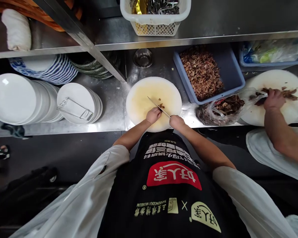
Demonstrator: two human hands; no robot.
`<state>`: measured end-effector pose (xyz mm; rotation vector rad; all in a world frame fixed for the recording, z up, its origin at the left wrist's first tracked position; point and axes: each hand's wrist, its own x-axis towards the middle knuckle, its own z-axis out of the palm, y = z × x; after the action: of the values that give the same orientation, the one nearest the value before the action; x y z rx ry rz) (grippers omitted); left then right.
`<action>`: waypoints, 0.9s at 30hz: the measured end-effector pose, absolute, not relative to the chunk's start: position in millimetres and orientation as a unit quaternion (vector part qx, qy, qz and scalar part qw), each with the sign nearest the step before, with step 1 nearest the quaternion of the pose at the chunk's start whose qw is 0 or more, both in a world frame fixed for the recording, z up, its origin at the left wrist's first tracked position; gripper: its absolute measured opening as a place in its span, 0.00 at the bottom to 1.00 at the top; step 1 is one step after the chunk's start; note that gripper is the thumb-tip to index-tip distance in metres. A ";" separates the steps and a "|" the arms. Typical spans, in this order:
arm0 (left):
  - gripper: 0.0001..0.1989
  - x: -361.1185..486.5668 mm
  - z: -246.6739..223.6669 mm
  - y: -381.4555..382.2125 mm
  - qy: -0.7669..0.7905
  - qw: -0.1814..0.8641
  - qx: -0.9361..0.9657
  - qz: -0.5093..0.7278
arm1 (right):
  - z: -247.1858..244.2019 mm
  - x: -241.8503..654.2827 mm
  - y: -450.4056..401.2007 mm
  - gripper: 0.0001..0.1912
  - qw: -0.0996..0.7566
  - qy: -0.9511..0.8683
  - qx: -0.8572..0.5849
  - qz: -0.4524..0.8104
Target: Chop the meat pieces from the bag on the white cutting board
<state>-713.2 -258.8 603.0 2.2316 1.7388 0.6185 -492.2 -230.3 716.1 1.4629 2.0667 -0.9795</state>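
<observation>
A round white cutting board (141, 96) lies on the steel counter in front of me. My right hand (177, 122) is closed around the handle of a knife (155, 103), whose thin blade slants up and left across the board. Beside the blade my left hand (153, 115) rests on the board with its fingers curled, against small brown pieces (161, 106). Whether it grips any of them is hidden by the fingers. A few brown bits lie just past the blade.
Beyond the board sit a small metal bowl (143, 58) and a blue bin (234, 72) of chopped brown pieces. A plastic bag (221, 110) lies right, near another person's hand (274, 99) on a second board (275, 77). White plates (13, 97) stand left; a shelf (213, 38) overhangs.
</observation>
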 end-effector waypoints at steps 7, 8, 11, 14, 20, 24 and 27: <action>0.12 -716.8 598.2 -278.1 0.613 0.129 0.729 0.274 | 708.8 -422.4 -264.8 0.19 0.232 0.752 0.513 -0.343; 0.12 -718.4 597.5 -280.7 0.608 0.129 0.732 0.279 | 711.0 -409.4 -269.4 0.20 0.237 0.752 0.510 -0.342; 0.12 -722.3 595.7 -283.1 0.592 0.128 0.746 0.275 | 721.7 -391.1 -273.3 0.20 0.231 0.765 0.503 -0.328; 0.11 -723.8 595.1 -278.6 0.585 0.128 0.757 0.261 | 730.4 -404.3 -267.9 0.19 0.229 0.773 0.499 -0.318; 0.11 -722.3 595.7 -273.5 0.571 0.144 0.767 0.255 | 719.2 -479.3 -244.8 0.18 0.221 0.743 0.520 -0.357; 0.12 -719.5 593.1 -275.5 0.583 0.128 0.758 0.263 | 710.6 -496.4 -244.2 0.19 0.204 0.743 0.522 -0.366; 0.12 -719.0 588.6 -278.0 0.585 0.117 0.750 0.284 | 710.9 -459.6 -266.1 0.20 0.224 0.745 0.514 -0.361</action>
<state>-719.0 -278.0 588.6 2.1963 1.7136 0.8320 -459.6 -266.1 710.9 1.4202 2.0561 -0.9977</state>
